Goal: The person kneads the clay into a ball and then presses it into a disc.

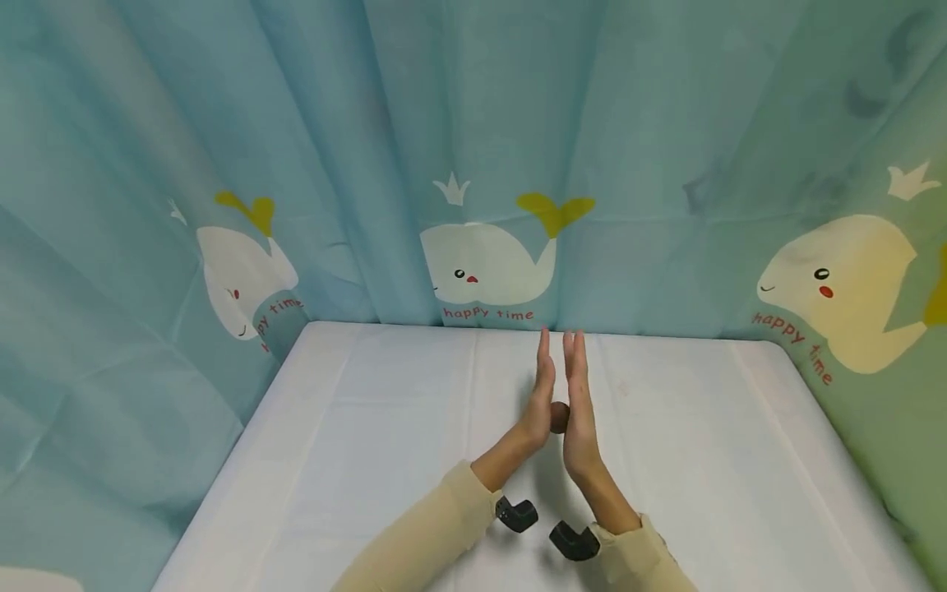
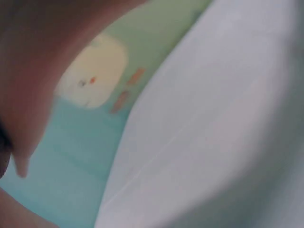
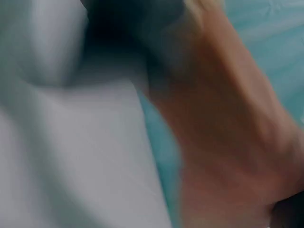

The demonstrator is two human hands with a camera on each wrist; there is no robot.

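Observation:
A small dark brown ball (image 1: 559, 418) sits between the two palms over the white table, near its far side. My left hand (image 1: 540, 403) touches it from the left, fingers straight and pointing away. From the right, my right hand (image 1: 582, 419) faces it with a flat palm and straight fingers. The fingertips stand a little apart. In the left wrist view, part of the dark ball (image 2: 4, 164) shows at the left edge, beside blurred skin. The right wrist view is blurred, with a dark patch in its lower right corner.
Under the hands spreads a white-covered table (image 1: 399, 411). A blue-green curtain (image 1: 651, 164) with printed whales hangs along the table's back and sides. Black curved wrist mounts (image 1: 516, 515) stick out from both beige sleeves (image 1: 429, 534), close to each other.

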